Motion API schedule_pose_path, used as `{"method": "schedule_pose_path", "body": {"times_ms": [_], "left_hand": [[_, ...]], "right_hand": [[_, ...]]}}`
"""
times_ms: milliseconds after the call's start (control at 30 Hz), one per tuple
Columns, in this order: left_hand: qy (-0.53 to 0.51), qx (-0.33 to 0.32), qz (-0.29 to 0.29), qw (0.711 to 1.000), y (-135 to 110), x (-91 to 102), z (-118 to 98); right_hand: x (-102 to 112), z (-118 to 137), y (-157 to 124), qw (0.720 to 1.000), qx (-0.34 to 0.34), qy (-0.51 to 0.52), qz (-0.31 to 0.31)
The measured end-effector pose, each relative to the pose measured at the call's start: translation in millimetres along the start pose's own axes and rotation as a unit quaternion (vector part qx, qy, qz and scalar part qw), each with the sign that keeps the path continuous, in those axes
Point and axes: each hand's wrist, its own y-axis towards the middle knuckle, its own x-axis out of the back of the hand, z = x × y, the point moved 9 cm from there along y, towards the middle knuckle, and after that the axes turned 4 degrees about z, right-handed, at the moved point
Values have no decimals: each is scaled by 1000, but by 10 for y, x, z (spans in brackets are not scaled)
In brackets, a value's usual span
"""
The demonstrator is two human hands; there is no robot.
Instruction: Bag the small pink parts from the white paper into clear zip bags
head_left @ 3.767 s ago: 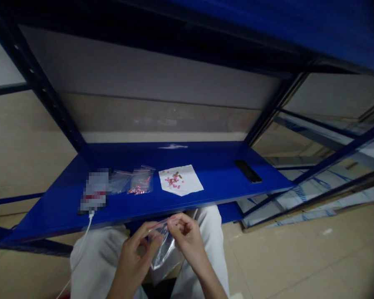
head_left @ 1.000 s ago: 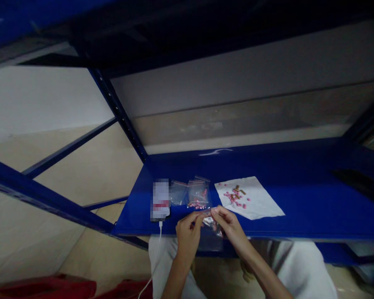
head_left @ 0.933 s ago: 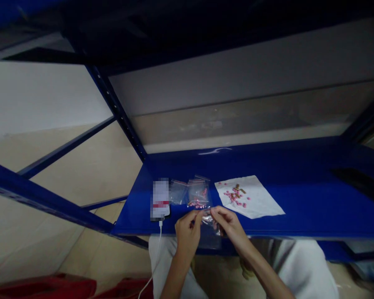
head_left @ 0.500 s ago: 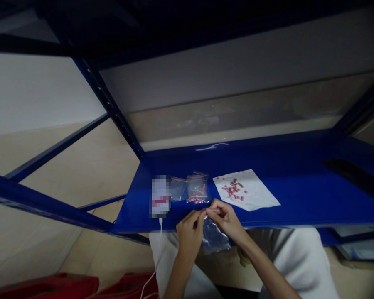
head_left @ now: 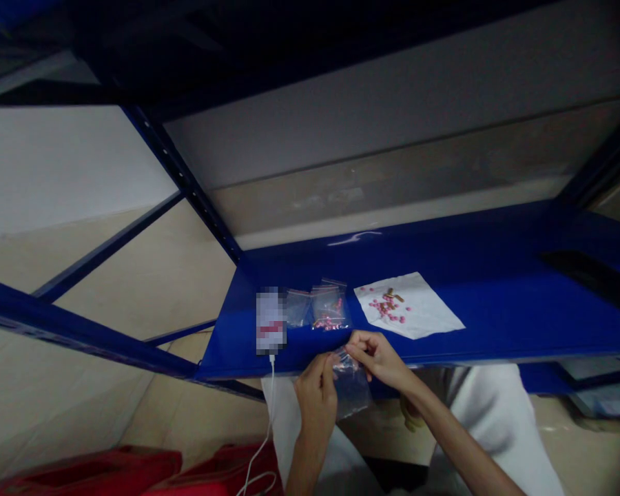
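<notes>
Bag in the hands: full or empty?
Looks empty: the clear zip bag hangs flat from the person's fingers, no pills visible inside.

A storeroom, going by the blue steel shelving [head_left: 496, 310] and bare tiled floor [head_left: 186, 406].

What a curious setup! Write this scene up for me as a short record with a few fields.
Left hand: pinches the top of a clear zip bag
Right hand: pinches the same bag beside the left hand
Surface: blue metal shelf
On shelf: pink tablets on white paper; small zip bag holding pink pieces
</notes>
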Motion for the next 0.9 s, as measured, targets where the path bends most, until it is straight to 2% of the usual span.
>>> {"method": "schedule_pose_path", "body": {"times_ms": [167, 300, 400, 533, 667, 900], "left_hand": [[-2, 15, -29, 999, -70, 79, 33], [-48, 66, -20, 996, -105, 119, 143], [-68, 78, -22, 994, -111, 148, 153], [-56, 57, -14, 997, -96, 137, 48], [-60, 30, 2, 998, -95, 86, -95], [-40, 14, -46, 998, -168, 110, -220]], "right_hand": [[-32, 19, -10, 1000, -1, -22, 8], [-86, 38, -8, 998, -2, -30, 52], [-105, 70, -18, 997, 1, -34, 64], [-113, 90, -40, 997, -1, -46, 67], [-110, 94, -62, 996, 1, -16, 86], [-97, 150, -95, 994, 5, 5, 108]]}}
